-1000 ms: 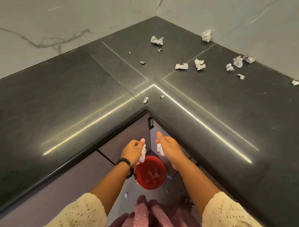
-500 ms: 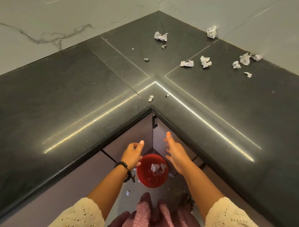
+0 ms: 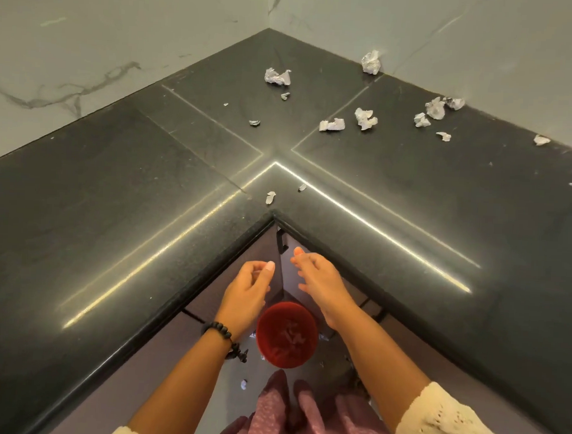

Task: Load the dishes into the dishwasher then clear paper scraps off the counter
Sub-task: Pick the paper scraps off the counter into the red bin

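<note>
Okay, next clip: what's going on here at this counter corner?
A person stands at the inner corner of a dark stone L-shaped counter, clearing crumpled white paper scraps. Both the left hand and the right hand are empty, fingers relaxed, raised above a round red bin on the floor that already holds some scraps. Many scraps are on the counter, mostly toward the back wall, with two small ones near the front corner edge. A few bits lie on the floor beside the bin.

Fourteen paper scraps (image 3: 366, 118) lie scattered on the desk (image 3: 115, 193), counting the tiny bits. One red bin (image 3: 286, 335) stands on the floor, where one more scrap (image 3: 244, 384) lies. Two hands (image 3: 247, 289) show.
</note>
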